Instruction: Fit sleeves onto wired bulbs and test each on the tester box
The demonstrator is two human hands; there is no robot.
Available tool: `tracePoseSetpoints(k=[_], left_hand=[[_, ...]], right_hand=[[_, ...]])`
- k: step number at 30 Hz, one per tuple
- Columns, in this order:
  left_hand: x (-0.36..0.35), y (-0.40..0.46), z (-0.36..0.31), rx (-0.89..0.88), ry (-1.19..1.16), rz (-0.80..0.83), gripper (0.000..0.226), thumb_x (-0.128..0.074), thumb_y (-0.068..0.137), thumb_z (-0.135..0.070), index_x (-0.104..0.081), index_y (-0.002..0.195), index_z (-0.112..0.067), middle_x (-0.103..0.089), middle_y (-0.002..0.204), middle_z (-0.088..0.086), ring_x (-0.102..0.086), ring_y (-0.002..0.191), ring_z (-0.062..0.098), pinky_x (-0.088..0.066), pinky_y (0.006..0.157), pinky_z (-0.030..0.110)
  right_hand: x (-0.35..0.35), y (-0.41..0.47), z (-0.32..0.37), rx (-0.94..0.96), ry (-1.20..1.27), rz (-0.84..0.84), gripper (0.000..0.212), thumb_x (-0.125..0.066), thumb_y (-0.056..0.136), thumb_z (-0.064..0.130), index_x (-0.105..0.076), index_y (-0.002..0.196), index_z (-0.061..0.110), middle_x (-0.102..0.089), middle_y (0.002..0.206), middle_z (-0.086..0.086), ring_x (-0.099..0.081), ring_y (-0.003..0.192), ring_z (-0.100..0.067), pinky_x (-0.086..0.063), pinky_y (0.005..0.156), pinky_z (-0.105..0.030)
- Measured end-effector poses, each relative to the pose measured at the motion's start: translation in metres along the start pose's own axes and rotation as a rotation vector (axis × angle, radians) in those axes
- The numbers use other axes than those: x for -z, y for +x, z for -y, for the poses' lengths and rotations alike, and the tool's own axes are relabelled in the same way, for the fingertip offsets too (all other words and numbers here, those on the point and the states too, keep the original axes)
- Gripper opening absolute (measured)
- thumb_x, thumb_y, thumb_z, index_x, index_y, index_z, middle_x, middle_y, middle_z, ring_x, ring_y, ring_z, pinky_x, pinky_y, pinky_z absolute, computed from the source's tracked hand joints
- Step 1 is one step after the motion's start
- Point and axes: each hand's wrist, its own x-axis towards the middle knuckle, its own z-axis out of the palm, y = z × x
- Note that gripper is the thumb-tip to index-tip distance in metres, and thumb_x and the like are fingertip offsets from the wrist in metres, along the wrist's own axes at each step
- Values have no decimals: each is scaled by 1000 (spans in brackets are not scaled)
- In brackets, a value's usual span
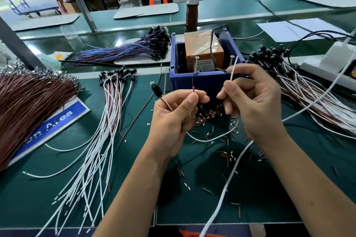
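My left hand pinches the bulb's brown wire, bulb pointing up-left, my right hand pinches its white wire standing up w/ the blue tester box behind, on a green table in a workshop.

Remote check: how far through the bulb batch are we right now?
Seemingly done: sleeved white-wired bulbs piled right of the blue tester box, pile at. In hand: the left hand pinches a brown lead, its black-sleeved bulb sticking out left; the right hand pinches its white lead near the box's screws. Left: the loose white-wired bundle and the brown wire mass.
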Motion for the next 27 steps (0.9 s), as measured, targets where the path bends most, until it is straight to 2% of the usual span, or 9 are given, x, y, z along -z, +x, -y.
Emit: tracePoseSetpoints(k=[2, 5, 8, 11, 15, 19, 23, 27], left_hand=[[-4, 5, 3, -42, 14, -127, 17, -64, 94, -13, -81, 98, -14, -73, 76, 8, -32, 42, 0, -26, 40, 13], [-11, 14, 7, -163, 96, -323, 9, -71, 94, -7, -75, 102, -9, -75, 76, 14, -47, 43, 0, -35, 45, 12], [-18, 24, 10, -291, 250, -461, 4, -72, 95, -8, -71, 99, -9, -77, 78, 14, -61, 51, 3, -45, 57, 14], [-23, 35, 13, -379, 353, -580, 4, -71, 97, -6, -68, 100, -5, -77, 73, 8, -74, 68, 13, -53, 72, 20], [-24, 39, 18, -417, 450, -600, 12, -70, 97, -6, -59, 102, -6, -76, 74, 8, -77, 73, 19, -54, 72, 26], [-24, 38, 23, -381, 464, -607, 3, -69, 97, -4, -69, 98, -1, -76, 77, 10, -76, 74, 16, -58, 76, 26], [-21, 36, 23, -378, 480, -596, 7, -67, 98, -3, -74, 99, -5, -77, 77, 3, -75, 75, 10, -57, 79, 24], [-21, 33, 22, -410, 528, -548, 10, -66, 97, 0, -75, 101, -5, -78, 81, 5, -75, 77, 12, -57, 78, 24]], right_hand=[[-3, -2, -4, 88, -135, -140, 15, -67, 102, 11, -59, 114, 10, -73, 77, -8, -59, 44, -23, -45, 46, -25], [-4, -3, -8, 148, -262, -305, 9, -63, 104, 12, -64, 111, 6, -72, 74, -4, -61, 46, -21, -48, 49, -25], [-2, -2, -11, 150, -335, -371, 15, -61, 105, 14, -70, 115, 6, -72, 74, 0, -63, 47, -20, -50, 51, -25], [-1, -2, -14, 141, -431, -394, 21, -59, 105, 17, -72, 121, 11, -72, 73, 4, -64, 48, -20, -52, 49, -30], [-2, -3, -18, 97, -506, -366, 29, -58, 100, 16, -73, 125, 13, -70, 68, 5, -65, 50, -15, -53, 51, -34], [-5, -5, -18, 105, -520, -349, 30, -57, 101, 16, -73, 125, 13, -70, 68, 7, -65, 51, -15, -53, 50, -32], [-6, -5, -18, 81, -487, -325, 30, -55, 102, 16, -72, 127, 13, -70, 70, 6, -65, 50, -19, -54, 50, -33], [-6, -6, -19, 77, -469, -330, 31, -53, 102, 17, -72, 126, 13, -70, 72, 6, -64, 48, -20, -53, 49, -35]])
